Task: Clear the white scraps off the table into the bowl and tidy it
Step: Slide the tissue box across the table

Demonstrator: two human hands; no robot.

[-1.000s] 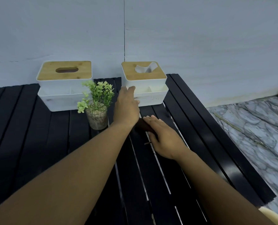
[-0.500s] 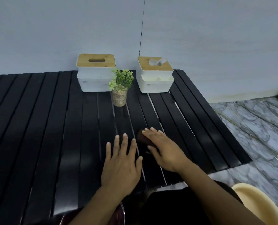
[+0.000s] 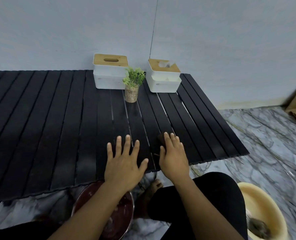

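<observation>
Black slats with thin gaps make our table point(image 3: 40, 118), set against a pale wall. Far in front of the plant jar point(image 3: 132, 87), by the table's near edge, our left hand point(image 3: 124, 163) lies flat, fingers spread, holding nothing. In front of the jar and a bit right, our right hand point(image 3: 174, 156) holds a dark brown pad point(image 3: 161, 138), fingers bent over its top. Past that near edge, on the stone floor, sits the round, dark red bowl point(image 3: 132, 207). We see no white scraps. We think scraps are light and thin and could slip through gaps, so sweep, don't pinch.
</observation>
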